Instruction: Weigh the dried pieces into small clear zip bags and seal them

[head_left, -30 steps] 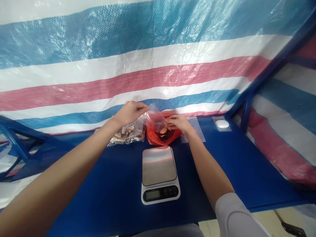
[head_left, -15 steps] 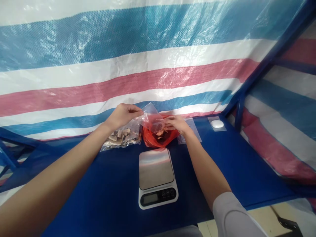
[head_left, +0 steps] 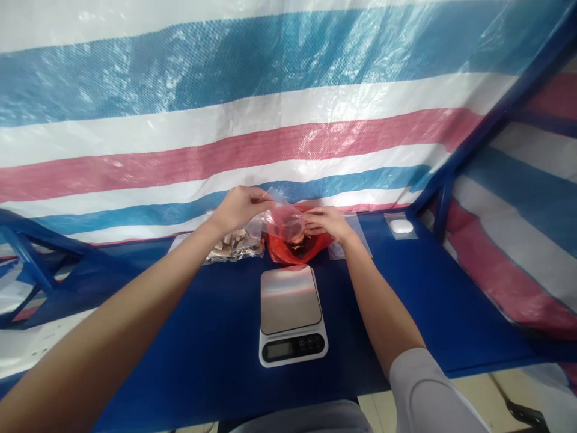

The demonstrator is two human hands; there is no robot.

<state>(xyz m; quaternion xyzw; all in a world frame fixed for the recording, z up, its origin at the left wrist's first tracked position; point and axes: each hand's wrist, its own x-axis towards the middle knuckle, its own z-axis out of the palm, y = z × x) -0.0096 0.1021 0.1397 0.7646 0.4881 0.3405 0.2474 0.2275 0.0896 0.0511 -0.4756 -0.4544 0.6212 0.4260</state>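
My left hand is closed, pinching the edge of a clear plastic bag between thumb and fingers. My right hand has its fingertips closed on the right side of that same bag, over the mouth of a red plastic bag. Brownish dried pieces show inside the red bag. Below my left hand lies another clear bag, filled with pale brown slices. A white kitchen scale with a bare metal plate stands in front of the bags; its display looks blank.
A flat clear bag lies partly under my right wrist. Farther right is a white oval object on a small clear bag. A white box-like object sits at the left edge. Striped sheeting and blue frame bars enclose the blue table.
The view has shifted slightly, so the scale and bags appear a little farther right and higher. Both hands keep hold of the clear bag over the red one.
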